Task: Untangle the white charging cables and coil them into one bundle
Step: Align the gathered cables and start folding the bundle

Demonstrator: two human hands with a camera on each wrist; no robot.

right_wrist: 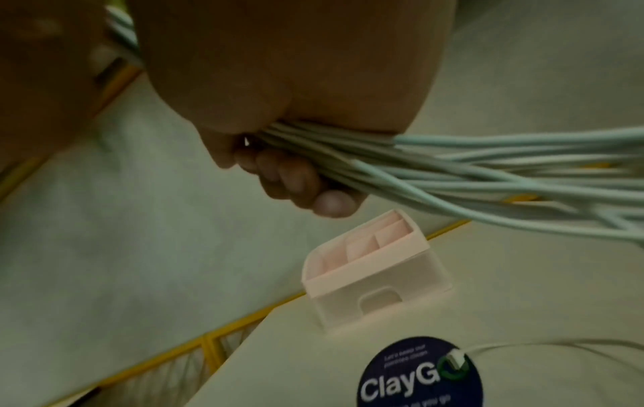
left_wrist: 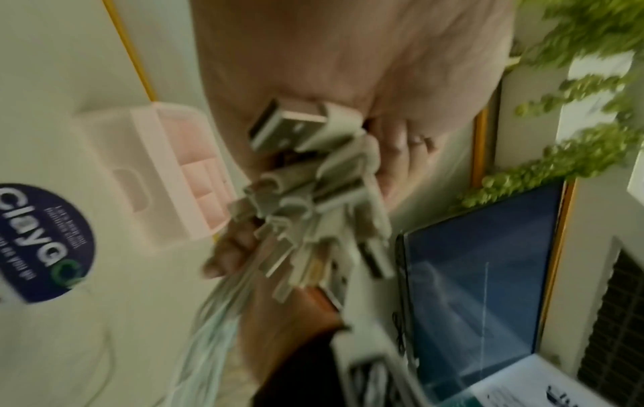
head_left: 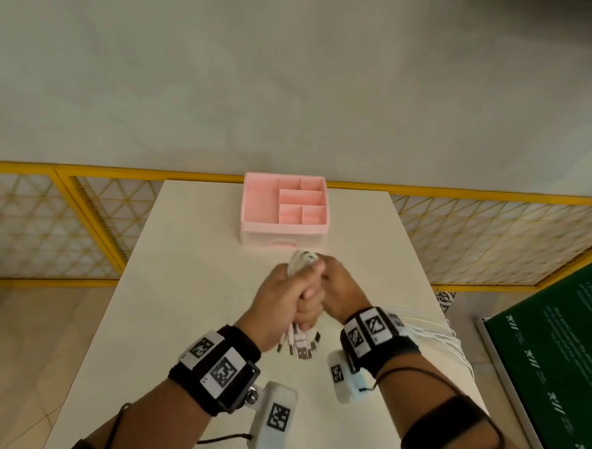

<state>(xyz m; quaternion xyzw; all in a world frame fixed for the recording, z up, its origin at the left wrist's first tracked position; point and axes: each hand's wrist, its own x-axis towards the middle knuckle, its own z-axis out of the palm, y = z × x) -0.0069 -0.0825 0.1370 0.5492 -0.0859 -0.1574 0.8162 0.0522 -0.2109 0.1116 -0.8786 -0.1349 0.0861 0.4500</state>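
Observation:
Both hands meet above the middle of the white table (head_left: 188, 287), holding several white charging cables together. My left hand (head_left: 286, 289) grips the bunch, with a loop of cable (head_left: 303, 259) sticking out above the fist. A cluster of USB plugs (head_left: 298, 348) hangs below it, and the left wrist view shows the plugs (left_wrist: 313, 192) close up under the palm (left_wrist: 348, 68). My right hand (head_left: 337, 286) grips the cable strands (right_wrist: 453, 170), fingers (right_wrist: 299, 187) curled round them. The strands (head_left: 449, 339) trail off past the table's right edge.
A pink compartment organizer (head_left: 285, 211) with a drawer stands at the table's far edge. One loose cable plug (right_wrist: 456, 358) lies on a round dark "ClayGo" sticker (right_wrist: 418, 382). A yellow lattice fence (head_left: 65, 219) runs behind, and a green board (head_left: 555, 358) stands right.

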